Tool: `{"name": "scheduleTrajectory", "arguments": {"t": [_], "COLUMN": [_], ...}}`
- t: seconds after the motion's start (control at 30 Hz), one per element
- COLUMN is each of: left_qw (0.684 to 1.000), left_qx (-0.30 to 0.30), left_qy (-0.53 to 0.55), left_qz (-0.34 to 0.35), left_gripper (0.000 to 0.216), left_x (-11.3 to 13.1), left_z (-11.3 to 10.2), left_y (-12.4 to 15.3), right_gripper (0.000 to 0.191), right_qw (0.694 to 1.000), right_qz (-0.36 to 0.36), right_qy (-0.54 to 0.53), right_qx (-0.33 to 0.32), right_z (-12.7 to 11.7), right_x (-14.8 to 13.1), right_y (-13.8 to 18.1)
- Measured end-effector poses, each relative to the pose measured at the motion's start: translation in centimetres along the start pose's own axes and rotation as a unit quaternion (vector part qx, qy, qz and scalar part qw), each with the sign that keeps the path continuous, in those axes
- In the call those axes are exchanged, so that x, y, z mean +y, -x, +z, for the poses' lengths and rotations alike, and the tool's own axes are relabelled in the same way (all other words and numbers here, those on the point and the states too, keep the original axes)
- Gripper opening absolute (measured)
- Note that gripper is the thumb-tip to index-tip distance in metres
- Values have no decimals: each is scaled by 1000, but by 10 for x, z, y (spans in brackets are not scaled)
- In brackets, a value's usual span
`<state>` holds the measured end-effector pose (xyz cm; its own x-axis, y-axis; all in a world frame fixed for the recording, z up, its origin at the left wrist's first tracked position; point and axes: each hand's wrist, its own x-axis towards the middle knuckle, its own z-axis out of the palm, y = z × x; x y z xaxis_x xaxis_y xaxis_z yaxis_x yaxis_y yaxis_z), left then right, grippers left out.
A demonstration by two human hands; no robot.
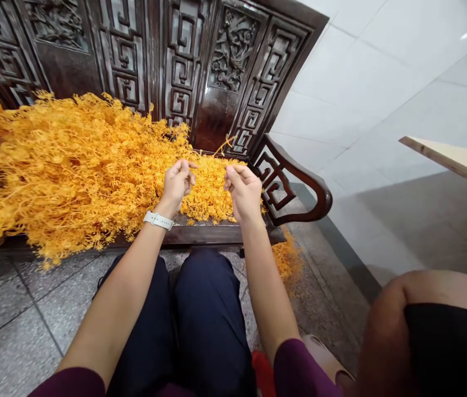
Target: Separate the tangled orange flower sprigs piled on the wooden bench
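My left hand [179, 182], with a pale watch band on its wrist, is raised over a heap of orange artificial sprigs [80, 165]. Its thumb and forefinger come together and the other fingers curl; whatever may be between them is too small to make out. To its right, my right hand [243, 190] is pinched at thumb and forefinger above a lower mound of small orange pieces [208, 190]. Just beyond its fingertips shows a thin orange stem [225, 144], and I cannot tell whether the hand holds it.
The heap lies on a dark carved wooden bench [216, 236] with a curved armrest [324, 198] at right. More orange bits [286, 256] lie on the floor by its end. Another person's bent limb [390, 320] is at lower right, below a wooden board edge [456, 160].
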<state>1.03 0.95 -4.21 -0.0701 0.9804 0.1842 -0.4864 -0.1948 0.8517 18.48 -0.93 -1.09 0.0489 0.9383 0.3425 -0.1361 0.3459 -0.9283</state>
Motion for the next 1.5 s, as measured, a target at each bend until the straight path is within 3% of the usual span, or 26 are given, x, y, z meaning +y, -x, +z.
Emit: {"name": "scheduleTrajectory", "arguments": {"t": [0.1,0.2,0.33,0.47,0.6,0.7,0.8,0.87,0.93,1.13,1.5], "left_qw": [989,959,947,978,996,981,967,961,958,959,960], "left_qx": [-25,-65,-66,-67,-38,-4,-9,-27,-44,-51,-102], "left_qy": [-115,-218,-248,-152,72,178,235,252,256,226,171], "left_qz": [85,169,195,125,-18,-73,-99,-111,-124,-165,-197], "left_gripper": [37,42,41,31,27,31,39,43,44,40,46], "left_x": [-10,-15,-18,-16,-1,14,22,23,22,23,25], "left_z": [7,11,12,9,6,5,7,9,11,13,12], "left_y": [2,5,7,2,1,4,8,10,12,14,16], "right_gripper": [37,41,33,29,30,27,34,43,49,40,37], "right_qw": [998,990,982,971,968,977,993,994,994,997,995], "right_qz": [-34,-71,-121,-181,-205,-125,23,91,110,69,68], "right_qy": [60,120,136,148,130,116,87,55,28,-3,-56], "right_qx": [13,34,-41,-38,62,126,72,17,-7,-15,-38], "right_z": [7,10,12,9,1,-1,5,12,19,30,33], "right_x": [3,10,9,-5,-3,17,38,47,51,56,59], "right_y": [5,2,-8,-12,2,19,29,30,26,17,18]}}
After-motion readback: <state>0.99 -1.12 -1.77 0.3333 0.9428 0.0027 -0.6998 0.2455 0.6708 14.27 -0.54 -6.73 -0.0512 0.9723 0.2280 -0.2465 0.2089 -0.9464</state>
